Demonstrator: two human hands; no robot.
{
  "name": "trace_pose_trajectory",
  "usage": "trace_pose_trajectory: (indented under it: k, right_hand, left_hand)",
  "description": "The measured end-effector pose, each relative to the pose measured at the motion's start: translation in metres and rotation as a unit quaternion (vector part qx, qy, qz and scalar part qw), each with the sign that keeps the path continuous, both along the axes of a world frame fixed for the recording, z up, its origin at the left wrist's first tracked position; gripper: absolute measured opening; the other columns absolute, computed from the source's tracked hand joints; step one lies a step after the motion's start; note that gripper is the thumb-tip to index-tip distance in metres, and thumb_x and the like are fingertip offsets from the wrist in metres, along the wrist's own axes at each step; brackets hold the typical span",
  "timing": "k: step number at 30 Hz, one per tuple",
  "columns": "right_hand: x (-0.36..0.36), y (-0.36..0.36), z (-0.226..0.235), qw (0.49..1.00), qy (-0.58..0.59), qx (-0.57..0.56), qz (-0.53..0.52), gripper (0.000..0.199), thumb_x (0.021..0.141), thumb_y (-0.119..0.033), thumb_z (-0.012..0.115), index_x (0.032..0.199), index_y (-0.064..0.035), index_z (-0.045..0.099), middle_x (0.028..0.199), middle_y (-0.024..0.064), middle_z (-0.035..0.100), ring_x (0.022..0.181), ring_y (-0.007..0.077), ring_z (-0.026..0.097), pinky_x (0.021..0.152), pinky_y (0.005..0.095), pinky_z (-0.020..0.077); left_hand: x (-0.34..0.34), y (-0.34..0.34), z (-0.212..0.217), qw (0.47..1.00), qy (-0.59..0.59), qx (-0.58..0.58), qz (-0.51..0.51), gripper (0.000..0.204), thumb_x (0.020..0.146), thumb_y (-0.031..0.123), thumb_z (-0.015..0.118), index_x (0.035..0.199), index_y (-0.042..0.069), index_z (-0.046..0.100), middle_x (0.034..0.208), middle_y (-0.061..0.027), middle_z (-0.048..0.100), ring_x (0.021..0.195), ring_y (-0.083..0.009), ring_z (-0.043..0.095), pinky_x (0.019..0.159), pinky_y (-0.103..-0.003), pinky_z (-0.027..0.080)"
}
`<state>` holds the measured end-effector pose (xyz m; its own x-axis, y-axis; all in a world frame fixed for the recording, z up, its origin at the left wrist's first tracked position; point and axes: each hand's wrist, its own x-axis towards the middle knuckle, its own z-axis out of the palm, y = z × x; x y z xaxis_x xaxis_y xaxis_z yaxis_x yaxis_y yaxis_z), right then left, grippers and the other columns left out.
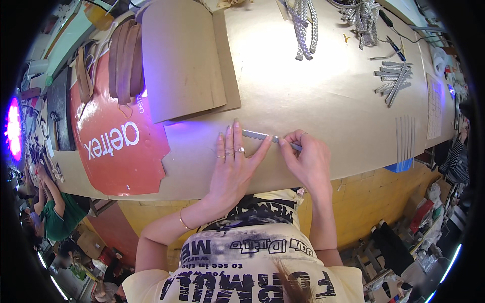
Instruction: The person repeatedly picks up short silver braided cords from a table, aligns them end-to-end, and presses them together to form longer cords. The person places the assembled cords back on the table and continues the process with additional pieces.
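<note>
One left hand (pixel 235 164), fingers outstretched, is touching a grey strip (pixel 255 135) by thumb. One right hand (pixel 309 155) is pinching it.

Brown-covered worktable (pixel 348 136), yellow floor (pixel 364 202), round violet light (pixel 14 129), slim light tube (pixel 450 263)

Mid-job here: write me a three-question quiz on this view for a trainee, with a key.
1. Multiple choice: what does the right grip pinch?
A) a brown strap
B) a narrow grey strip
C) a screwdriver
2. True or false: the pile of short silver strips lies to the right of the right grip.
3. Fill in: the large printed sheet to the left of the left grip is coloured ___.

Key: 1. B; 2. True; 3. Red.
</note>
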<state>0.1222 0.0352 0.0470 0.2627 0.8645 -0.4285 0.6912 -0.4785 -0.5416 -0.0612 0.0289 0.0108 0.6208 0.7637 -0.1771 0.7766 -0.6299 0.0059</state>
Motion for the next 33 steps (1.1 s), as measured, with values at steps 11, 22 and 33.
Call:
trace_pose_trajectory:
  k: [11,22,33]
  right_hand:
    - [0.024,-0.02,-0.003,0.996,0.065,0.017,-0.064,0.024,0.089,-0.023,0.07,0.083,0.001,0.068,0.06,0.0112,0.062,0.052,0.0198,0.057,0.054,0.0333,0.0448]
    - [0.027,-0.018,-0.003,0.995,0.067,0.001,-0.08,0.023,0.088,-0.023,0.068,0.084,-0.0006,0.069,0.061,0.0128,0.065,0.053,0.0235,0.062,0.058,0.035,0.0481]
    - [0.022,-0.015,0.001,0.996,0.041,-0.011,-0.079,0.023,0.088,-0.024,0.067,0.083,-0.0019,0.069,0.06,0.0112,0.065,0.055,0.0255,0.064,0.059,0.0369,0.0496]
  left_hand:
    - [0.008,-0.001,0.003,0.989,-0.109,-0.102,-0.004,0.073,0.087,0.004,0.052,0.155,0.019,0.032,0.159,-0.0165,0.029,0.145,-0.0375,0.031,0.118,-0.051,0.027]
    - [0.009,0.003,0.006,0.986,-0.105,-0.13,-0.015,0.072,0.087,-0.001,0.05,0.155,0.016,0.031,0.159,-0.0195,0.027,0.146,-0.0376,0.028,0.119,-0.048,0.027]
    - [0.026,-0.01,-0.003,0.989,-0.1,-0.112,0.011,0.074,0.085,-0.003,0.053,0.153,0.022,0.036,0.157,-0.0295,0.021,0.145,-0.0498,0.021,0.117,-0.058,0.022]
